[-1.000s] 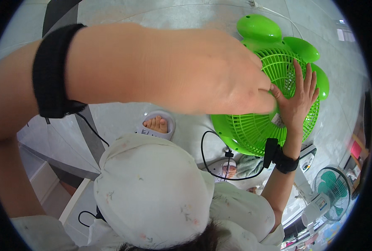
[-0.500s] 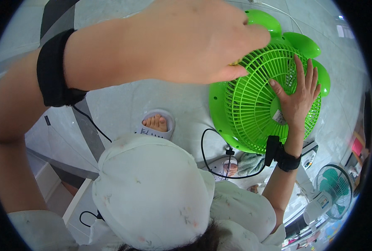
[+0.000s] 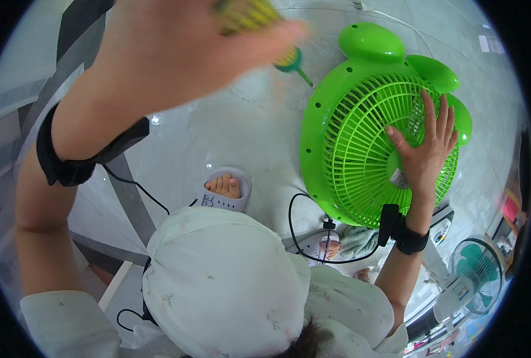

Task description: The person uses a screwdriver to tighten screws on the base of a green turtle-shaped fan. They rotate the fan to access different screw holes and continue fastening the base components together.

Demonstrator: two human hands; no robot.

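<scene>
My left hand [image 3: 182, 53] is raised high on the left, close to the camera and smeared by motion. It is closed around a screwdriver [image 3: 290, 59] with a yellow-and-black striped handle and a green collar. The thin shaft points down toward the fan's left edge, apart from it. The bright green plastic fan housing [image 3: 313, 134] lies on the floor, its round slatted grille [image 3: 361, 143] facing up. Small dark holes dot its rim, and rounded lobes stick out at the far side. My right hand [image 3: 425, 152] rests flat on the grille's right part, fingers spread.
Pale shiny tiles [image 3: 259, 137] surround the fan. A lilac clog [image 3: 223, 203] is on one foot, another [image 3: 313, 247] near the housing beside a grey-green cloth [image 3: 361, 240]. Black cables [image 3: 295, 238] loop near my wrists. A white-and-teal standing fan [image 3: 477, 274] is at lower right.
My left hand has lifted away from the fan housing's upper left toward the left and the camera, bringing the screwdriver's shaft into sight. My right hand stays spread on the grille.
</scene>
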